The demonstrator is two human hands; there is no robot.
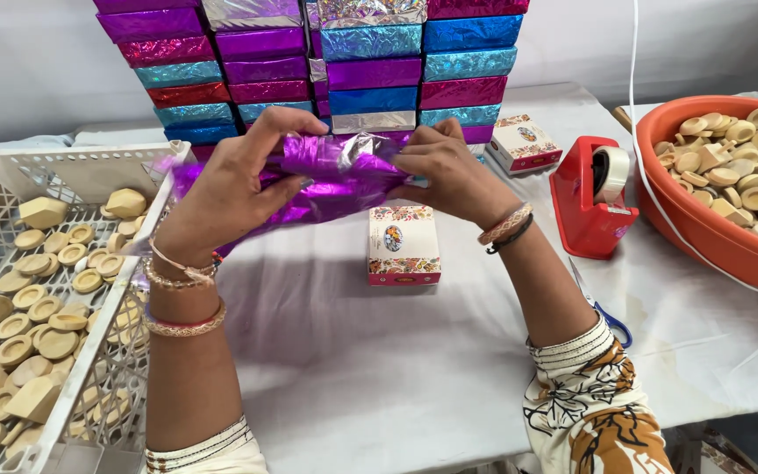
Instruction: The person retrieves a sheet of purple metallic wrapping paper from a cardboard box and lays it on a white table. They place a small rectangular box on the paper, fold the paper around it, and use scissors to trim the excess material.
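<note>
A sheet of purple foil wrap (322, 175) is gripped at both ends by the left hand (230, 189) and the right hand (449, 175), above the table (396, 369) near its far edge. A small printed box (404, 246) lies just below it.

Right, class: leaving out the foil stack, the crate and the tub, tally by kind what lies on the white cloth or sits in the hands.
Small printed boxes: 2
Red tape dispenser: 1
Blue-handled scissors: 1
White cord: 1
Purple foil, held by left hand and right hand: 1
Total: 6
</note>
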